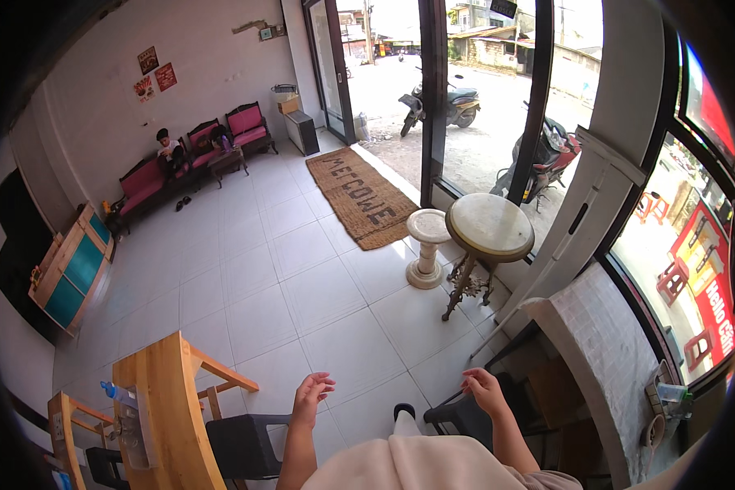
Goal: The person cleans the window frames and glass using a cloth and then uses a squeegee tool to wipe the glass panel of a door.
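My left hand (pixel 312 397) is raised in front of me with loosely bent fingers and nothing in it. Below and beside it stand a black plastic stool (pixel 245 446) and a wooden table (pixel 159 404). Held up on the other side, my right hand (pixel 484 389) is also bare, its fingers slightly curled and apart. Nearest to that hand is another dark stool (pixel 465 419), beside a grey tiled counter (pixel 606 343). One of my feet, in a black shoe (pixel 404 408), shows on the white tiled floor (pixel 343 306) between the hands.
A round-topped table (pixel 491 225) and a pale stone pedestal (pixel 427 251) stand by the glass front. A woven doormat (pixel 361 199) with lettering lies at the open doorway. A person (pixel 170 153) sits on a pink bench (pixel 144 184); a low table (pixel 228 160) stands nearby. Motorbikes (pixel 459 104) are outside.
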`<state>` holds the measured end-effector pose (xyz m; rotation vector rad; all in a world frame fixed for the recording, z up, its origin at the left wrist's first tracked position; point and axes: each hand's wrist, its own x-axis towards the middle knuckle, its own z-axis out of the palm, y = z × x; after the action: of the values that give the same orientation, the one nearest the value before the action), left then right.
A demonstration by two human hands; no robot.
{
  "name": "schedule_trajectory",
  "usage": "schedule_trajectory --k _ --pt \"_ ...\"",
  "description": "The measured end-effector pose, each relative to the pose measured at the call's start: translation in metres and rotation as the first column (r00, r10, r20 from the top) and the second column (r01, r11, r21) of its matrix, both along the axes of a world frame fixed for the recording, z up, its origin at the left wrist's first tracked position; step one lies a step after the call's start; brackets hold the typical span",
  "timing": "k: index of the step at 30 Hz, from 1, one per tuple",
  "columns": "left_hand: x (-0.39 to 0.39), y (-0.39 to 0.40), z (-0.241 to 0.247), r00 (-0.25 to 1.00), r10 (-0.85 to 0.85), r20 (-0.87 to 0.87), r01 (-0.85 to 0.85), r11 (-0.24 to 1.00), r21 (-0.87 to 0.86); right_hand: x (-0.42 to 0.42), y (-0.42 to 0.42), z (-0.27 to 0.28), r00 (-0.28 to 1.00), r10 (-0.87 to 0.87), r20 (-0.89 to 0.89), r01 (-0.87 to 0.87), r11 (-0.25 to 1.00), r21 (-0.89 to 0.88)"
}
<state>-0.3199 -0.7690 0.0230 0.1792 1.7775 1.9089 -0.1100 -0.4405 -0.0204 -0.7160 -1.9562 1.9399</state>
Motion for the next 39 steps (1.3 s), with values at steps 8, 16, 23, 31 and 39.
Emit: schedule_trajectory --k 8,16,23,31,39 --pt "-0.134 0.141 0.004 0.956 -0.287 -0.064 0.284 0.958 -0.047 -0.084 0.138 0.008 0.914 -0.391 -0.109 0.402 0.911 0.098" --pt "-0.274 0.244 0.022 0.953 -0.285 -0.099 0.286 0.958 -0.01 -0.242 0.204 0.03 0.942 -0.311 -0.127 0.323 0.942 0.092" --pt "-0.392 0.332 -0.015 0.902 -0.421 0.093 0.415 0.906 0.079 -0.303 0.247 0.034 0.941 -0.321 0.11 0.3 0.939 0.171" --pt "-0.523 0.472 0.008 0.698 -0.715 -0.028 0.713 0.699 -0.055 -0.312 0.302 0.045 0.441 -0.881 -0.173 0.865 0.366 0.343" --pt "-0.486 0.596 -0.001 0.5 -0.866 0.018 0.866 0.5 -0.003 -0.253 0.321 0.012 0.077 -0.971 -0.227 0.976 0.027 0.216"
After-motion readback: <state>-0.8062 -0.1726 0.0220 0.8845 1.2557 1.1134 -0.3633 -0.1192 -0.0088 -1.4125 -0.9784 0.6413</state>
